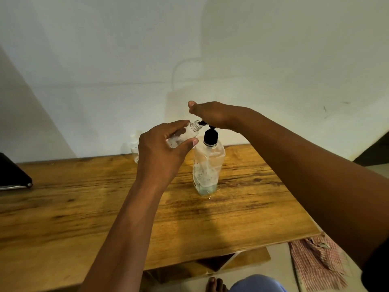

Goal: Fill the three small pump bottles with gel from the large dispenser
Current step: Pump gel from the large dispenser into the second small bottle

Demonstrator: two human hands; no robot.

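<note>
Wooden table point(84, 218), warm brown grain, is the landmark. Dark flat object with a pale metallic edge point(12, 175) rests on its far left side, cut off by the frame. Pale wall point(189, 49) rises behind the table. Red-and-white checked cloth point(315, 264) lies crumpled on the floor off its right corner.

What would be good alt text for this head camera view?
A left hand holds a small clear bottle, open neck at the nozzle of a large gel dispenser, while the right hand presses its black pump; a wooden table is underneath.
</note>
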